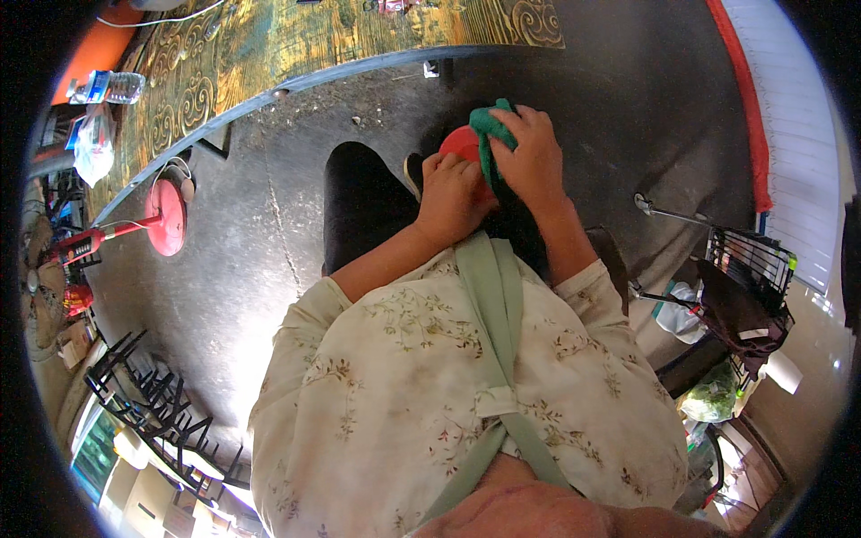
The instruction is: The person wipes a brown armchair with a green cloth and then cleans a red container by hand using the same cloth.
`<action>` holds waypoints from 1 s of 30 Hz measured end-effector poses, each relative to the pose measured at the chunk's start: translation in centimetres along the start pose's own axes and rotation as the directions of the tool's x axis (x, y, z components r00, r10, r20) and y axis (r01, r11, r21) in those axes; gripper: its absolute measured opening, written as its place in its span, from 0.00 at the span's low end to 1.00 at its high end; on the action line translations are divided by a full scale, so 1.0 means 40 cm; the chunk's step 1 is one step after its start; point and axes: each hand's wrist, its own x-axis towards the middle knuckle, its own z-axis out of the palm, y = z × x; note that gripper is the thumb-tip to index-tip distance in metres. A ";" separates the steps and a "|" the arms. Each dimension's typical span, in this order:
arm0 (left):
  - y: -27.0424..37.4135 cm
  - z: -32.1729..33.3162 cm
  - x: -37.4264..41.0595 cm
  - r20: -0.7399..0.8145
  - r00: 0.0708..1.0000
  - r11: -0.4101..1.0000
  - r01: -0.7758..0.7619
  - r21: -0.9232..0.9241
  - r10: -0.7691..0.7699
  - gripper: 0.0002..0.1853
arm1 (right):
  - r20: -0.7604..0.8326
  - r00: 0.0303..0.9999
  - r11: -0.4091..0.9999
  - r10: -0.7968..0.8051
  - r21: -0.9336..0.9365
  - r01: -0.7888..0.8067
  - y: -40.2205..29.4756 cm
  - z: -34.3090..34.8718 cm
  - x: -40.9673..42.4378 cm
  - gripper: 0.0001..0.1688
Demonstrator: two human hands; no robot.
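Note:
Above my lap, my left hand [454, 191] grips a round red object [459, 140], its fingers curled over the near side. The object looks like a plastic lid or bowl, but the hands cover too much of it to tell which. A green cloth [494, 124] is bunched in my right hand [530, 155] and lies against the red object's right side. One end of the cloth hangs down between the two hands. Beneath them are my legs in black trousers [366, 202], and part of a shoe [413, 175] shows beside the left wrist.
A wood-patterned table [323, 33] curves across the front. To the left stand a red pedestal fan [166, 216], a water bottle [118, 87] and a plastic bag [94, 148]. Black stacked furniture [155, 403] is behind left. A wheeled metal cart [750, 262] with bags stands at right.

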 end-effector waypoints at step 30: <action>-0.127 -0.062 -0.088 -0.014 0.836 0.814 0.531 -0.235 -0.549 0.37 | 0.220 0.937 0.959 -0.272 0.146 0.244 0.112 0.076 -0.072 0.22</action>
